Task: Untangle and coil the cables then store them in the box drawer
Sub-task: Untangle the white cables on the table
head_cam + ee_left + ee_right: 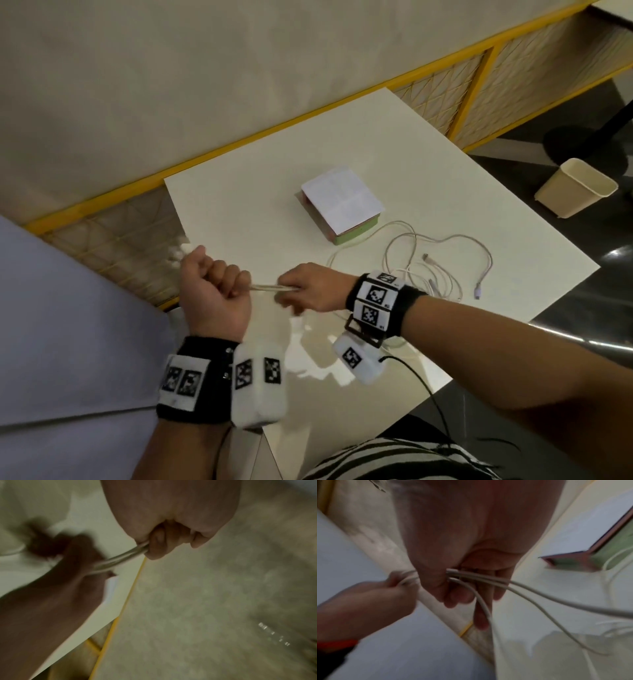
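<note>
Several white cable strands (270, 287) run taut between my two hands above the white table's near left part. My left hand (214, 287) is a fist around one end of the strands (120, 559). My right hand (305, 291) grips the strands (479, 577) too, and from it they trail down to the table. A loose tangle of white cables (428, 263) with free plugs lies on the table at the right. The box drawer (340, 205), white on top with green and pink sides, sits closed in the middle of the table.
The white table (239, 212) ends near my body and at the right, above a dark floor. A yellow-framed mesh rail (308, 120) runs behind it. A beige bin (575, 186) stands on the floor at the right.
</note>
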`<act>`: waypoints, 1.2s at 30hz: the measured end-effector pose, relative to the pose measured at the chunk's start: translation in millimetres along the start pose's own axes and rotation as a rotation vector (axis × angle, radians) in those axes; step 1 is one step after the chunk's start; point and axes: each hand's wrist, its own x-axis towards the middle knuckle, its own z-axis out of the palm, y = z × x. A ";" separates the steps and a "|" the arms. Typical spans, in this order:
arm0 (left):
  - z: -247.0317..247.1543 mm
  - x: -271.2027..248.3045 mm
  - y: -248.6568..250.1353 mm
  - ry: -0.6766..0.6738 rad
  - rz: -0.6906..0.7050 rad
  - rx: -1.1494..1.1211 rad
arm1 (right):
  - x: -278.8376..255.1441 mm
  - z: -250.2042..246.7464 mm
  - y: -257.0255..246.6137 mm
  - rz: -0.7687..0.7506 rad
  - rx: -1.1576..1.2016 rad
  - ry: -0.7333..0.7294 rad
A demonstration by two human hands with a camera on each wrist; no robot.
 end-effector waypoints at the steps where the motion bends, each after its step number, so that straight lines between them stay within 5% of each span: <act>1: -10.7 5.4 17.0 0.035 0.037 0.004 | -3.3 -3.1 13.6 0.077 -0.017 0.012; 6: -67.9 31.6 64.2 0.179 0.159 0.036 | -29.6 -16.7 80.3 0.300 -0.240 0.102; 11: -79.1 38.3 14.2 0.212 0.233 0.428 | -29.0 -25.6 81.1 0.362 -0.272 0.303; 15: -58.2 27.5 -36.7 -0.020 0.247 0.960 | -22.5 -33.5 61.3 0.380 0.142 0.331; 18: -29.5 16.6 -61.3 -0.251 0.280 1.207 | -17.2 -32.5 42.8 0.239 0.266 0.331; 20: -9.2 12.4 -70.9 -0.308 0.232 1.183 | -15.0 -27.3 33.7 0.118 0.119 0.314; 24: 12.0 21.6 -77.5 -0.136 0.002 0.976 | -16.9 -15.6 28.8 -0.013 0.019 0.291; 28: 20.1 16.8 -77.1 -0.097 0.058 0.804 | -26.5 -18.9 24.6 -0.009 0.014 0.256; 36: -12.7 66.0 -14.8 0.165 0.180 0.430 | -64.9 -47.1 104.7 0.376 -0.375 0.212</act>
